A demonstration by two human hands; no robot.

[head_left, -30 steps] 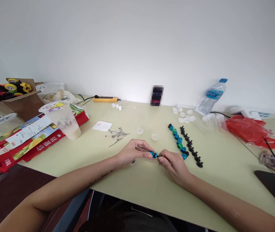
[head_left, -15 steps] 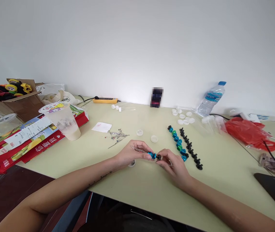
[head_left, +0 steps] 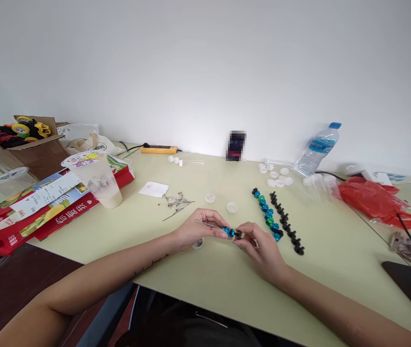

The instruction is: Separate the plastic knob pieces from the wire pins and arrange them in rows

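Between thumb and fingers, my left hand [head_left: 205, 226] pinches a small blue knobbed part [head_left: 228, 232]. A thin metal rod [head_left: 207, 223] also sticks out along that hand. My right hand [head_left: 261, 246] grips a small black part [head_left: 238, 234] that meets the blue one end to end. Something thin and metallic shows under the right fingers, mostly hidden. Beneath my left wrist stands a small round white container [head_left: 198, 243] with tiny bits in it, partly covered. To the right lie a row of blue and green parts [head_left: 269, 221] and a row of black parts [head_left: 287, 225].
Thin metal pieces [head_left: 178, 202] lie loose near a white paper [head_left: 153, 189]. White caps [head_left: 232, 207] sit ahead of my hands. A plastic cup [head_left: 99, 180] stands left on a red bag [head_left: 71, 212]. At the right are a water bottle [head_left: 319, 148] and red plastic bag [head_left: 367, 197].
The view has shifted very slightly, so the table things sit a little further right. Both hands keep their grip on the joined parts; the metal piece under the right fingers shows slightly differently.
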